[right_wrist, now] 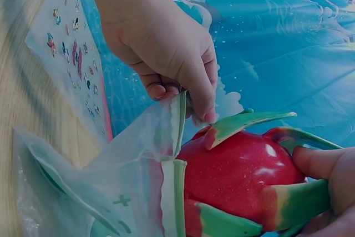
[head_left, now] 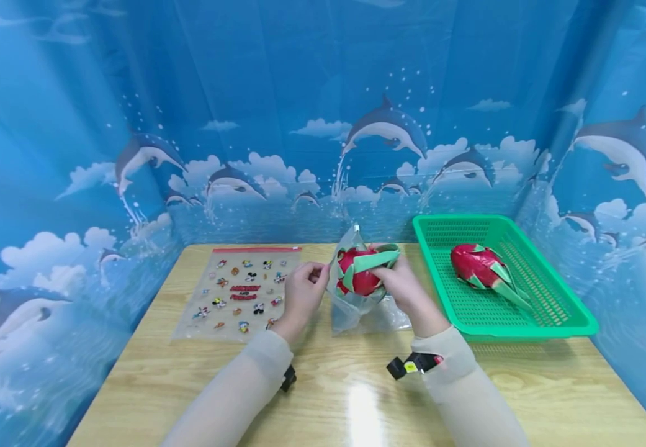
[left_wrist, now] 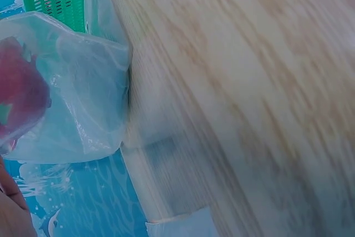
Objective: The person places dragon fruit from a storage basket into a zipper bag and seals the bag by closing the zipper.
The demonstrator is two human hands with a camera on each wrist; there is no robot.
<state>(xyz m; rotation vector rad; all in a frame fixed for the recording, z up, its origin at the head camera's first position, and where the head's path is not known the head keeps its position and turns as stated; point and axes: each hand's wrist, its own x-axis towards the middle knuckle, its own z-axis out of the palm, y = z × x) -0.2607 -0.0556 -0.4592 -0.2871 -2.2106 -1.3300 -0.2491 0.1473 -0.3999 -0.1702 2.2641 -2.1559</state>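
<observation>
My right hand grips a red dragon fruit with green scales, around its leafy end. The fruit's other end is at the mouth of a translucent zip bag, partly inside it. With thumb and fingers, my left hand pinches the rim of that bag near its zip strip. In the left wrist view the bag hangs over the table with the red fruit showing through its film. Only part of the left hand shows at that view's lower left edge.
A green perforated basket stands at the right, holding a second dragon fruit. Flat on the wooden table at the left lies a clear zip bag with cartoon prints and a red zip. A blue dolphin curtain surrounds the table.
</observation>
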